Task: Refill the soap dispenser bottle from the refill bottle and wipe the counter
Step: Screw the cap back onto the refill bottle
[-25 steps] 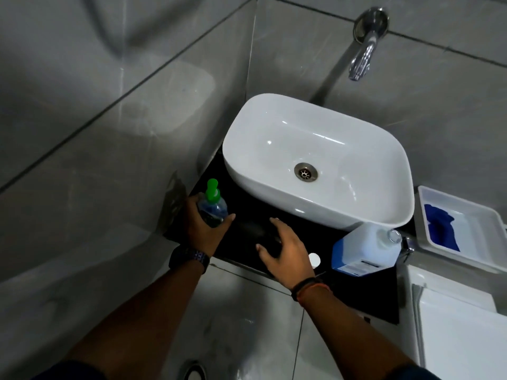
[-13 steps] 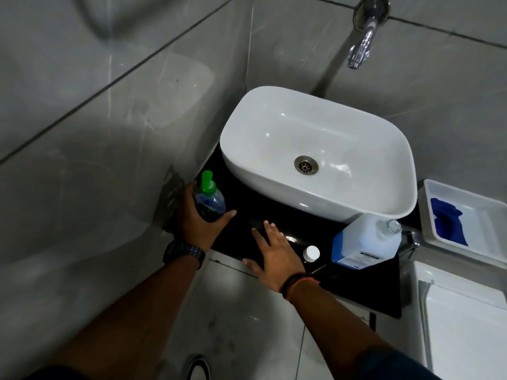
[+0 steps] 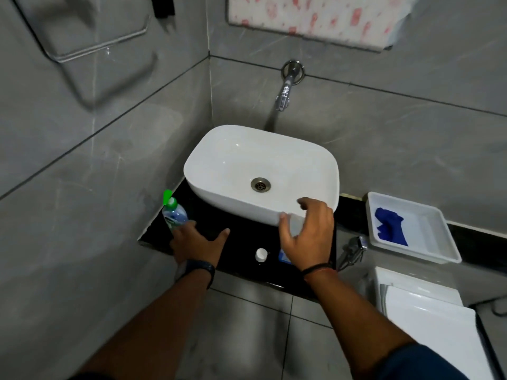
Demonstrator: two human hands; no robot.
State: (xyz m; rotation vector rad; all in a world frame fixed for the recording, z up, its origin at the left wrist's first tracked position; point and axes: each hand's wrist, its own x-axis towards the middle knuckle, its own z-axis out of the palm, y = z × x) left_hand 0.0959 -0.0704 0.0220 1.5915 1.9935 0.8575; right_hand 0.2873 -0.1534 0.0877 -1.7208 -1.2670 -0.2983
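The soap dispenser bottle, clear with a green pump, stands at the left end of the black counter. My left hand lies just in front of it, fingertips against its lower part and thumb spread wide to the right. The translucent refill bottle with a blue label stands in front of the white basin. My right hand arches over it with fingers apart and hides most of it. Its white cap lies on the counter between my hands.
A wall tap juts out above the basin. A white tray holding a blue cloth sits on the ledge at right, above a toilet cistern. A chrome spray head hangs beside the counter. Tiled walls close in on the left and back.
My right hand moved right from the middle of the counter to over the refill bottle. My left thumb spread away from the dispenser bottle. My view tilted up and drew back.
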